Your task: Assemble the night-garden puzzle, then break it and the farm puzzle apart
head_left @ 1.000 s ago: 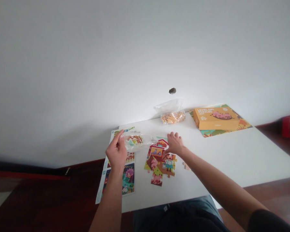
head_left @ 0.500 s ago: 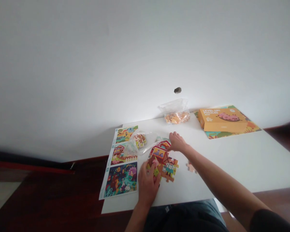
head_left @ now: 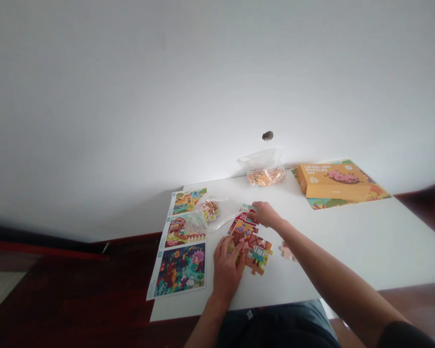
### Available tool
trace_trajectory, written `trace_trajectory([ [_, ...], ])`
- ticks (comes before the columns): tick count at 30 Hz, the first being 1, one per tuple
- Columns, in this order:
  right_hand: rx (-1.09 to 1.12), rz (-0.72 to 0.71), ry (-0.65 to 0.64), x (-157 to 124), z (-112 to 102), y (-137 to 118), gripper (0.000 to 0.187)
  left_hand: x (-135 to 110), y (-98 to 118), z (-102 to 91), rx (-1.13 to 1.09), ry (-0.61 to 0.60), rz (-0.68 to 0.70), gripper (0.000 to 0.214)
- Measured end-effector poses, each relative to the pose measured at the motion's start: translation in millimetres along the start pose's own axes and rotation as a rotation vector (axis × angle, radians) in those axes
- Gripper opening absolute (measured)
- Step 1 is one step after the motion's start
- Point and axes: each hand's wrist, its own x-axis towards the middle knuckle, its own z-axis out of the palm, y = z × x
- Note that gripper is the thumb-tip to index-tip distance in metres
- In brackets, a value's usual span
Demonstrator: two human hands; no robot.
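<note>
A partly joined jigsaw puzzle [head_left: 245, 239] with a red barn and farm figures lies on the white table. My left hand [head_left: 229, 263] rests on its left lower part, fingers spread over the pieces. At the puzzle's top edge, my right hand [head_left: 266, 214] has its fingers closed on a puzzle piece [head_left: 252, 208] with some pale green on it; the fingers partly cover it. A loose piece [head_left: 285, 250], pinkish side up, lies right of the puzzle, partly behind my right forearm.
A picture sheet [head_left: 180, 267] with three scenes lies at the left. A clear bag [head_left: 210, 210] holding pieces overlaps it. Against the wall stands another bag of orange pieces [head_left: 266, 177]. An orange puzzle box [head_left: 335, 182] sits on a colourful board [head_left: 321, 203] at the back right.
The joined puzzle has shifted slightly right, with my left hand moving along on it. My right hand has come a little nearer at the puzzle's top edge, its fingers now over the barn roof.
</note>
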Motion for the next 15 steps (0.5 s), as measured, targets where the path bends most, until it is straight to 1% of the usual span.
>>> trace_trajectory([
  [3,-0.03,-0.011,0.053,-0.2,2.6,-4.2,0.031,1.2,0.7,-0.2,-0.026,0.012,-0.006,0.031],
  [6,-0.068,0.022,0.105,0.2,12.5,-8.9,0.036,4.3,2.3,-1.8,-0.059,0.019,0.014,0.027],
  [12,-0.179,0.105,0.346,1.5,43.6,-22.6,0.048,11.1,7.9,-1.0,-0.172,0.006,0.04,0.02],
  [15,-0.192,0.153,0.388,5.4,47.9,-25.5,0.054,10.9,10.2,2.1,-0.225,-0.001,0.034,0.017],
])
